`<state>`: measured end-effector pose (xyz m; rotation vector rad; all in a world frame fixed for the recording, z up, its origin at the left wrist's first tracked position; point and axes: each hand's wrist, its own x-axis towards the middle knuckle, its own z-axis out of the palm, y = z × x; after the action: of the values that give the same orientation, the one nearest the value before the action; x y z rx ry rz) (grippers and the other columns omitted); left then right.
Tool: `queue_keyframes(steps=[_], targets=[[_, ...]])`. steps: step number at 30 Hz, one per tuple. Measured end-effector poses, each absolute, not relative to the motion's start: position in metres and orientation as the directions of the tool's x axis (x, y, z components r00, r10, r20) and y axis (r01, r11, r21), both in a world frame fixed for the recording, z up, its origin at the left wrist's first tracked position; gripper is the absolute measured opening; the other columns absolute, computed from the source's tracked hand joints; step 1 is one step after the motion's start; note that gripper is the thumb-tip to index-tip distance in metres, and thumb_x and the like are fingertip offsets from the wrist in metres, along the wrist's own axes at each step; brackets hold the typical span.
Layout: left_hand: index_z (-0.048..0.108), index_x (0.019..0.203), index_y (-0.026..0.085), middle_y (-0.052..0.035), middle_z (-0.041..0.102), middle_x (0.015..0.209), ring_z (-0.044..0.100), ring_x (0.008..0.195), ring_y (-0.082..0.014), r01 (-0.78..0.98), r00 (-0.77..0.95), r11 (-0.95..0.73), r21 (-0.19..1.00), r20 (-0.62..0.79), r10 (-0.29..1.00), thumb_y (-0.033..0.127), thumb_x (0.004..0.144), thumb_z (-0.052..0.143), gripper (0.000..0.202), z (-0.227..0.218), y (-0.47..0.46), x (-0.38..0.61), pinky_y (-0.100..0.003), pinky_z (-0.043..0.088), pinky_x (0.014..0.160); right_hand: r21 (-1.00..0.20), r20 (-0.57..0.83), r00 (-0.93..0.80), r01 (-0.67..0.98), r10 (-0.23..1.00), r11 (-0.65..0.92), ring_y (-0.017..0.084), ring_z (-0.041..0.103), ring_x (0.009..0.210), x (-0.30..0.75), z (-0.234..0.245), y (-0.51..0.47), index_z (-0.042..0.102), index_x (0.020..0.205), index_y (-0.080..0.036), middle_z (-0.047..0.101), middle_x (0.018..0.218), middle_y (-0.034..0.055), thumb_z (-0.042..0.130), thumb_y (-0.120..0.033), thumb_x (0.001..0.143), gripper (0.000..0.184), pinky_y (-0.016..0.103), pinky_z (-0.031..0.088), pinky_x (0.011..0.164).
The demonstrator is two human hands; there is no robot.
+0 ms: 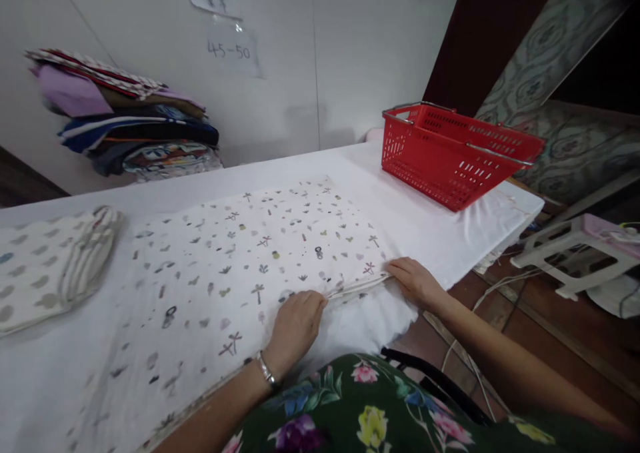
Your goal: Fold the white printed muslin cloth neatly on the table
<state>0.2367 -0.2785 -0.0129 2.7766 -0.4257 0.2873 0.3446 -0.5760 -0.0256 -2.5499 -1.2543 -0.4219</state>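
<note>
A white printed cloth (215, 273) with small palm trees and leaf shapes lies spread flat on the white-covered table. Its near edge shows more than one layer. My left hand (299, 326), with a bracelet at the wrist, pinches that edge near the middle. At the cloth's near right corner, my right hand (413, 281) grips the same edge between thumb and fingers. The stretch of edge between both hands is lifted slightly and hangs near the table's front. My fingertips are partly hidden under the fabric.
A folded spotted cloth (55, 266) lies at the left. A red plastic basket (450, 153) stands at the back right. Behind the table is a stack of folded fabrics (135, 120) by the wall. A stool (580, 246) and cables are on the floor at right.
</note>
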Motion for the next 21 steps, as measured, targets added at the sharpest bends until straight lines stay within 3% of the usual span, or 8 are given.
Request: queue_keyframes(steps=[3, 6, 10, 14, 18, 21], targets=[[0.055, 0.078, 0.017, -0.0037, 0.059, 0.078, 0.052, 0.075, -0.0171, -0.441, 0.884, -0.877, 0.193, 0.264, -0.386, 0.017, 0.090, 0.041, 0.018, -0.020, -0.280, 0.235, -0.031, 0.041, 0.069, -0.081, 0.417, 0.573, 0.797, 0.705, -0.599, 0.024, 0.056, 0.092, 0.345, -0.029, -0.580, 0.059, 0.110, -0.017, 0.062, 0.100, 0.0123, 0.042, -0.009, 0.086, 0.031, 0.040, 0.051, 0.076], [0.055, 0.085, 0.018, -0.0038, 0.059, 0.084, 0.051, 0.079, -0.0177, -0.476, 0.868, -0.862, 0.172, 0.250, -0.429, 0.016, 0.089, 0.045, 0.011, -0.024, -0.279, 0.231, -0.032, 0.042, 0.072, -0.106, 0.441, 0.581, 0.791, 0.684, -0.603, 0.024, 0.057, 0.089, 0.344, -0.032, -0.580, 0.061, 0.106, -0.019, 0.062, 0.098, 0.0115, 0.040, -0.006, 0.083, 0.033, 0.040, 0.053, 0.074], [0.051, 0.110, 0.019, -0.0048, 0.059, 0.100, 0.051, 0.089, -0.0190, -0.468, 0.875, -0.863, 0.188, 0.238, -0.422, 0.015, 0.086, 0.049, 0.025, -0.021, -0.276, 0.223, -0.034, 0.042, 0.078, -0.246, 0.417, 0.638, 0.765, 0.648, -0.595, 0.024, 0.058, 0.093, 0.344, -0.034, -0.581, 0.062, 0.103, -0.023, 0.061, 0.101, 0.0094, 0.041, -0.005, 0.078, 0.037, 0.041, 0.053, 0.078], [0.051, 0.110, 0.019, -0.0043, 0.058, 0.103, 0.050, 0.092, -0.0191, -0.440, 0.893, -0.873, 0.212, 0.208, -0.400, 0.010, 0.084, 0.049, 0.027, -0.022, -0.275, 0.216, -0.034, 0.041, 0.079, -0.409, 0.411, 0.773, 0.630, 0.483, -0.660, 0.025, 0.059, 0.098, 0.350, -0.034, -0.584, 0.062, 0.105, -0.024, 0.060, 0.110, 0.0088, 0.045, -0.021, 0.080, 0.030, 0.041, 0.053, 0.079], [0.053, 0.101, 0.019, -0.0030, 0.058, 0.099, 0.048, 0.089, -0.0188, -0.449, 0.887, -0.875, 0.183, 0.208, -0.412, 0.011, 0.084, 0.050, 0.019, -0.029, -0.276, 0.217, -0.034, 0.039, 0.077, -0.495, 0.150, 0.953, 0.303, 0.263, -0.815, 0.024, 0.064, 0.071, 0.360, -0.029, -0.571, 0.057, 0.116, -0.019, 0.066, 0.082, 0.0061, 0.042, -0.048, 0.085, 0.045, 0.037, 0.052, 0.060], [0.052, 0.100, 0.020, -0.0023, 0.058, 0.097, 0.048, 0.087, -0.0178, -0.465, 0.878, -0.868, 0.172, 0.214, -0.428, 0.013, 0.084, 0.051, 0.017, -0.029, -0.275, 0.218, -0.033, 0.038, 0.076, -0.411, -0.031, 0.973, 0.198, 0.230, -0.890, 0.028, 0.065, 0.077, 0.368, -0.028, -0.558, 0.049, 0.127, -0.013, 0.068, 0.082, 0.0091, 0.040, -0.057, 0.082, 0.063, 0.039, 0.050, 0.070]])
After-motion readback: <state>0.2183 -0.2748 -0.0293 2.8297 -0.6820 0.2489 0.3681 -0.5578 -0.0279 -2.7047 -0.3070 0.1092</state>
